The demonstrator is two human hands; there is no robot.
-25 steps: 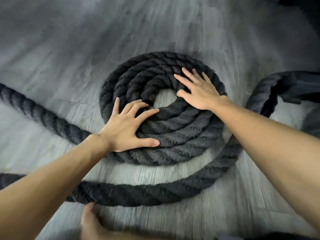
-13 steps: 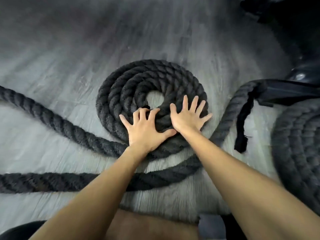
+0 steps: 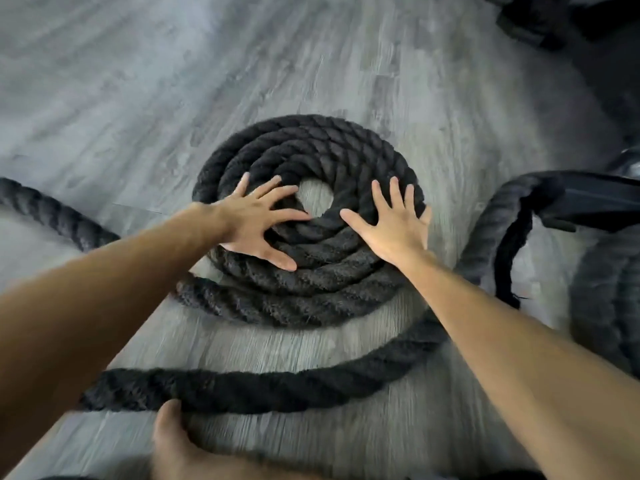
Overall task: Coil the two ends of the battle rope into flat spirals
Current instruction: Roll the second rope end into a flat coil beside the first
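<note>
Fig.: my L hand & R hand, fingers splayed flat, gripping nothing, press on rope spiral directly beneath both palms; loose rope tail curves on floor behind my wrists.

Our left hand and right hand press flat, fingers spread, on the spiral of black battle rope, one on either side of its open centre. A loose length of rope curves round the near side on the grey plank floor, just beside our bare foot.
</note>
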